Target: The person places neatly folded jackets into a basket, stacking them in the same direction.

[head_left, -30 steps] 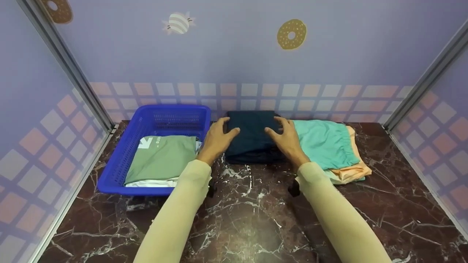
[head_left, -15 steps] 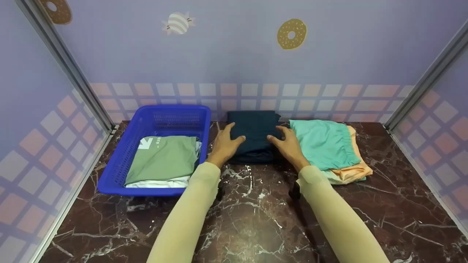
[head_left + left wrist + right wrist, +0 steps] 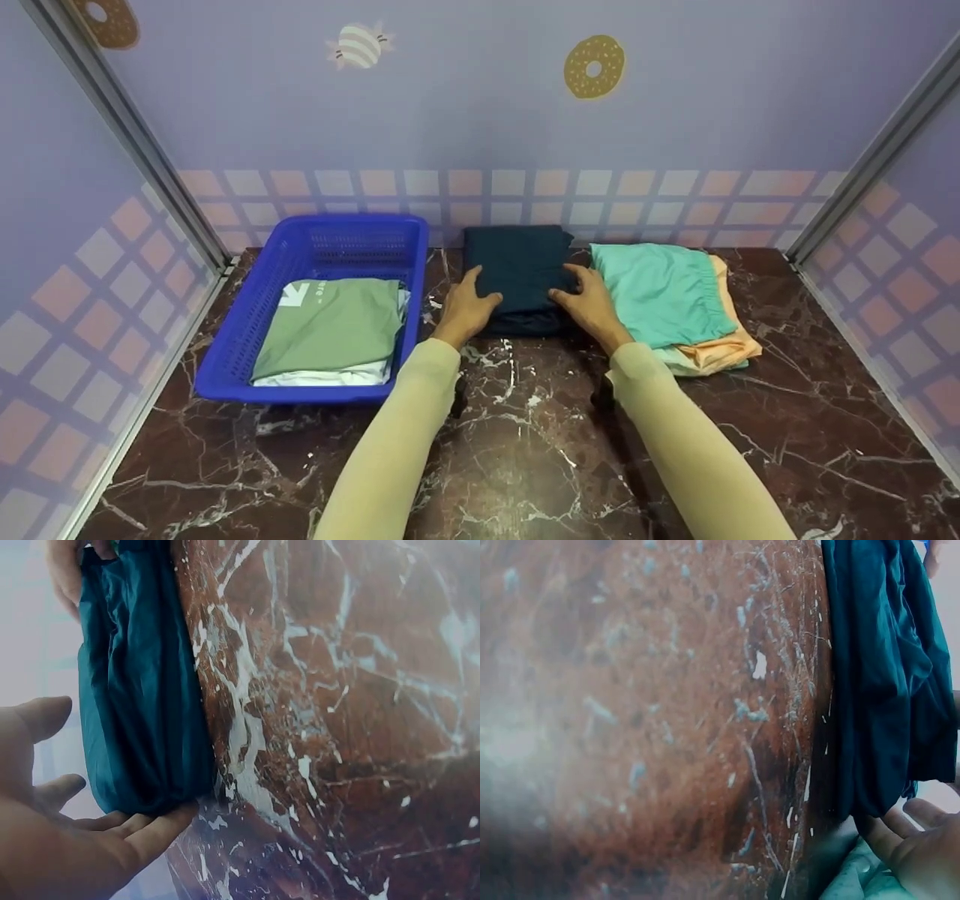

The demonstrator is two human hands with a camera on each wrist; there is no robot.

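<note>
A folded dark navy-teal garment [image 3: 521, 262] lies on the marbled table near the back wall, with soft folds along its near edge. At its left side is my left hand [image 3: 465, 309]; in the left wrist view its fingertips touch the end of the dark cloth [image 3: 142, 697], while the thumb stands away from it. Opposite, my right hand [image 3: 595, 304] has its fingers against the garment's right end, and the right wrist view shows their tips at the lower edge of the cloth [image 3: 877, 690]. Neither hand grips the garment.
On the left a blue plastic basket [image 3: 225, 379] holds a folded green shirt [image 3: 330, 322] over white cloth. Turquoise shorts [image 3: 664, 296] lie over a peach garment [image 3: 739, 341] to the right. A patterned wall [image 3: 480, 135] closes off the back.
My left hand has moved right and nearer to me, up against the dark garment. The right hand has shifted slightly toward me. The garment stays roughly in place.
</note>
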